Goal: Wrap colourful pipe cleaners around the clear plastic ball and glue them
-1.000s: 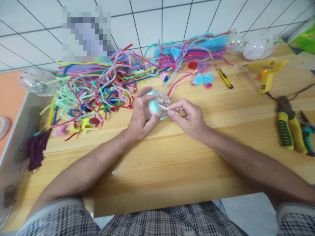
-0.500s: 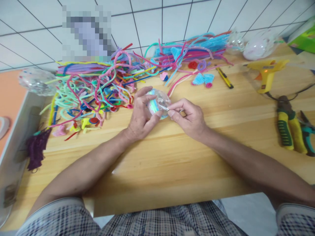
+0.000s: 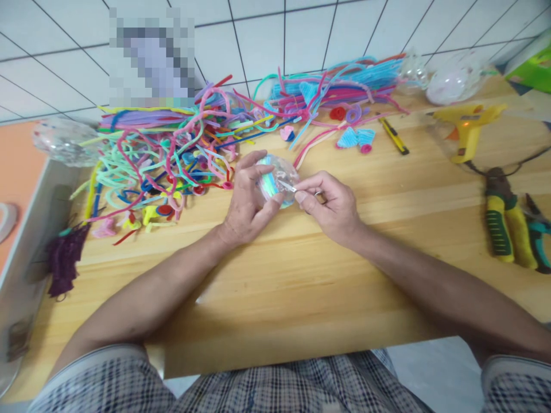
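My left hand (image 3: 246, 201) curls around a clear, shiny round object (image 3: 289, 170), steadying it above the wooden table. Pastel blue and green bands (image 3: 268, 182) run down its left side. Between the thumb and fingers of my right hand (image 3: 330, 203) is a small pointed metal tool (image 3: 287, 186), its tip against the face of the round object. Whether the tool is scissors or tweezers I cannot tell, since my fingers cover most of it. Just beyond my hands lie pink pipe cleaners (image 3: 316, 142).
A tangle of colourful pipe cleaners (image 3: 142, 155) spreads at the back left. At the right are a yellow utility knife (image 3: 392, 135), a yellow glue gun (image 3: 468, 129) and pliers (image 3: 499, 221). Clear balls (image 3: 450, 85) stand near the tiled wall; a purple tassel (image 3: 66, 261) lies left.
The metal tool and my right fingers have shifted very slightly against the round object. My left hand keeps the same grip.
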`<state>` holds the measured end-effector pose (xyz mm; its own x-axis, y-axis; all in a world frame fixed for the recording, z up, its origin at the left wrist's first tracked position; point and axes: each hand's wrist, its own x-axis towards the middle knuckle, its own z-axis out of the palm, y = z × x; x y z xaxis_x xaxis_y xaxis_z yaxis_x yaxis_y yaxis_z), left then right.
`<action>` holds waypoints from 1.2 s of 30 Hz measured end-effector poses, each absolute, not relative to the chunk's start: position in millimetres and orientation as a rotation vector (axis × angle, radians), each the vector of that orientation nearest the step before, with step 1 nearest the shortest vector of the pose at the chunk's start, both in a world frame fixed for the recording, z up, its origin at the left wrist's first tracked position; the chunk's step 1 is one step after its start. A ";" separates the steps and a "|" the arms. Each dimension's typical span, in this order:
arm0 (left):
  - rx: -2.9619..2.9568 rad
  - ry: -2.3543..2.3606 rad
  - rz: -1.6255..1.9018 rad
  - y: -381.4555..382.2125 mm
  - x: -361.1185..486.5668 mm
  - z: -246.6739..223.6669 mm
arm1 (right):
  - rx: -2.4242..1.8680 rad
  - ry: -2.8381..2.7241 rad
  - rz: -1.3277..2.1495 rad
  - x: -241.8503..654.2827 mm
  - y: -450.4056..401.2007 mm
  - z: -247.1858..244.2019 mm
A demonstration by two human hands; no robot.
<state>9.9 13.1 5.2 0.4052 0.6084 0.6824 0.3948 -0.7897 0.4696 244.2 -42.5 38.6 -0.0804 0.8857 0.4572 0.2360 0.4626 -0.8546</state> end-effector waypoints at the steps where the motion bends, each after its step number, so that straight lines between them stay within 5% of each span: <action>1: 2.427 0.895 1.329 12.7 10.3 5.5 | -1.010 -1.596 0.731 243.8 -42.4 37.9; 28: 2.412 0.837 1.365 12.8 12.3 5.0 | -0.950 -1.667 0.731 243.8 -46.3 36.4; 36: 2.415 0.899 1.359 12.6 11.5 4.8 | -1.263 -1.441 0.624 275.9 -12.1 15.1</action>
<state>11.5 12.6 4.8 0.3826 0.6108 0.6933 0.3995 -0.7859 0.4720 275.9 -12.1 15.1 0.1313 0.9204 0.3683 0.3614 0.3015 -0.8823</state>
